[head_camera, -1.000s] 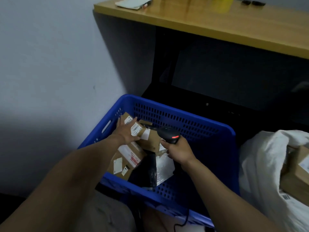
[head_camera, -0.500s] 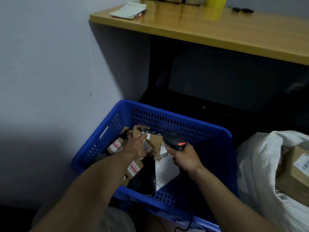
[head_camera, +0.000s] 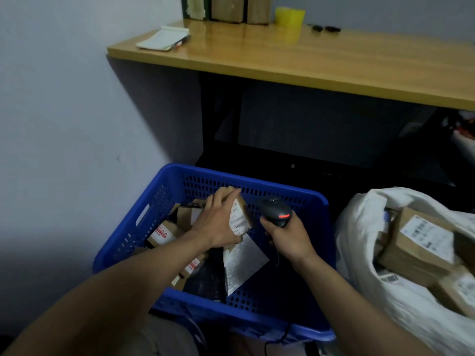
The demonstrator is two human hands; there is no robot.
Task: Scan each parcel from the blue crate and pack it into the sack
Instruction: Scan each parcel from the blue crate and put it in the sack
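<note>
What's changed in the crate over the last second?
The left hand has gripped one small white-labelled brown cardboard box and lifted it, label toward the black handheld scanner. The right hand still holds the scanner; blue plastic crate and white sack unmoved.

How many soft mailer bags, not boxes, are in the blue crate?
2: a silver mailer just below the box held by the left hand, and a black bag left of the mailer. Boxes may hide more.
</note>
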